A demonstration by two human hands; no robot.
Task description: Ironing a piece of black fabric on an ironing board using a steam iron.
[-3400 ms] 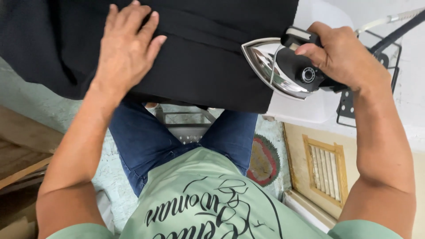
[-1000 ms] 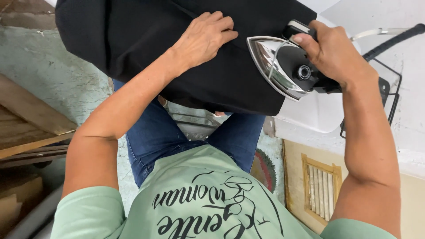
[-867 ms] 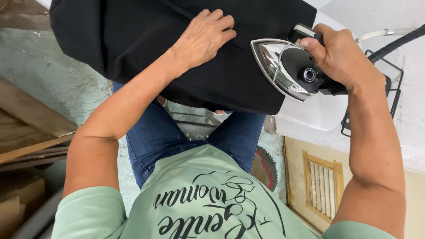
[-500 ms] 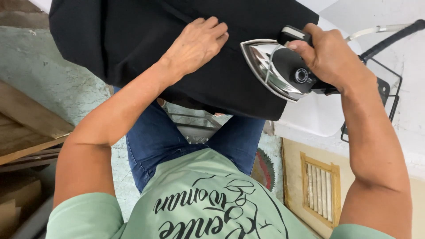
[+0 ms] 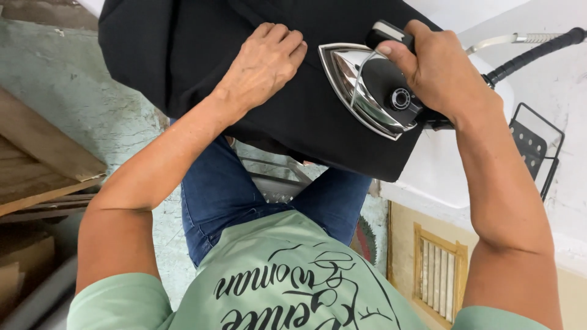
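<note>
The right hand (image 5: 443, 73) has its grip closed around the handle of the iron (image 5: 373, 91), whose shiny metal soleplate is tilted up off the black garment (image 5: 183, 55), point turned toward the left hand (image 5: 263, 64). That hand lies flat on the cloth just beside the iron, fingers loosely curled, pressing and holding nothing in a closed grip.

To press well here, the soleplate would best come down flat on the cloth rather than on one edge, and the flat hand should keep the fabric taut while staying apart from the hot plate. The black hose (image 5: 532, 55) running away from the back of the iron needs slack so it does not drag the iron sideways.

The garment is plain black, matte and fairly smooth, spread over the white padded ironing surface (image 5: 446, 177), which shows bare on the far side of the iron from the left hand. Its near hem hangs over the edge toward the person's blue jeans (image 5: 214, 195). A dark wire rack (image 5: 535, 153) sits beyond the hose side of the iron, well apart from the garment
</note>
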